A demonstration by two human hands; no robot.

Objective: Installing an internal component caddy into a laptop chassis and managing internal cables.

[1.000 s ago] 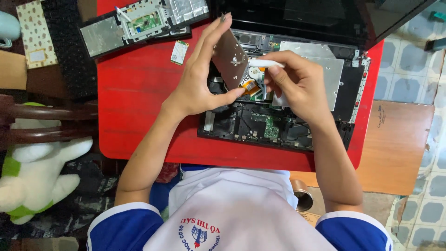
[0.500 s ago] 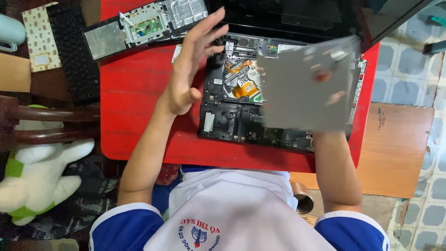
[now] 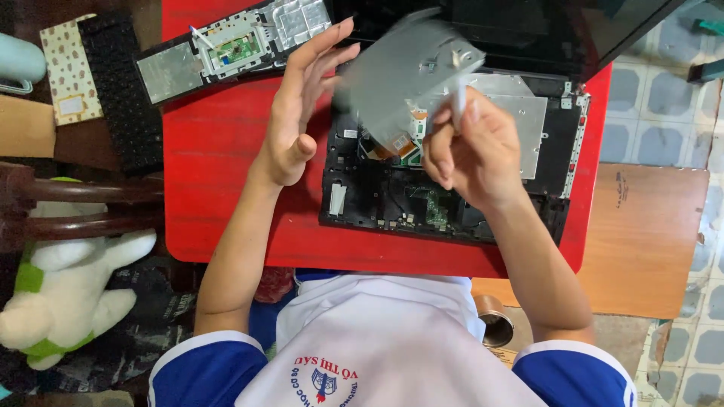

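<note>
An opened black laptop base [image 3: 377,200] lies on a red table [image 3: 226,166], its circuit board exposed. My right hand [image 3: 471,154] holds a flat grey metal drive [image 3: 403,79] lifted above the laptop, together with a thin white stick-like tool between the fingers. The drive is blurred from motion. My left hand [image 3: 298,113] hovers open beside the drive's left edge, fingers spread, touching nothing that I can make out.
A removed palm-rest panel [image 3: 226,49] lies at the table's back left. A black keyboard [image 3: 117,90] and patterned card [image 3: 68,68] sit further left. A plush toy [image 3: 68,294] rests on a chair at left. A wooden board [image 3: 648,241] is at right.
My right hand pulled the grey drive out of the laptop and swung it up and leftward. My left hand let go of the dark part it was touching and opened.
</note>
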